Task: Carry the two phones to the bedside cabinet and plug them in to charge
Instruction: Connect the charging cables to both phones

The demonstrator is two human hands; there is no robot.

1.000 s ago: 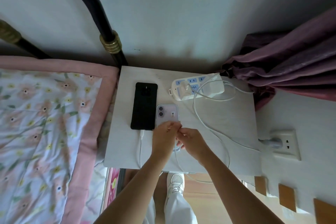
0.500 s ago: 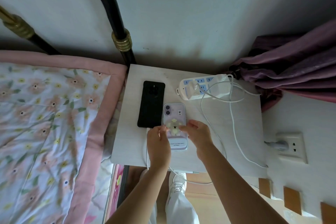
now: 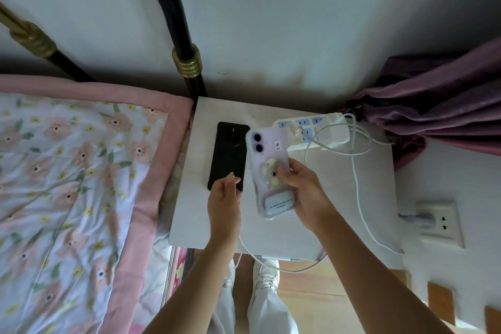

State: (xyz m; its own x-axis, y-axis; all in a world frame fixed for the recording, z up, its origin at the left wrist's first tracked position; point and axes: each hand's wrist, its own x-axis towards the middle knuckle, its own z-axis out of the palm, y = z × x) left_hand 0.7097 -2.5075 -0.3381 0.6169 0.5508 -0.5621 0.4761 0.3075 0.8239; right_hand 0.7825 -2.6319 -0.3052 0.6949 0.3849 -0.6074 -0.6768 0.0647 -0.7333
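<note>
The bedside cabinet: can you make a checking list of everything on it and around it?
Surface: white bedside cabinet, top visible.
Job's things: black phone lies flat, back up; purple phone is in the right hand.
Clutter: nothing seen.
Hands: left hand pinches a white cable plug over the black phone.
Cables: white cables loop from the power strip.
Surroundings: floral bed, purple curtain, wall socket.
</note>
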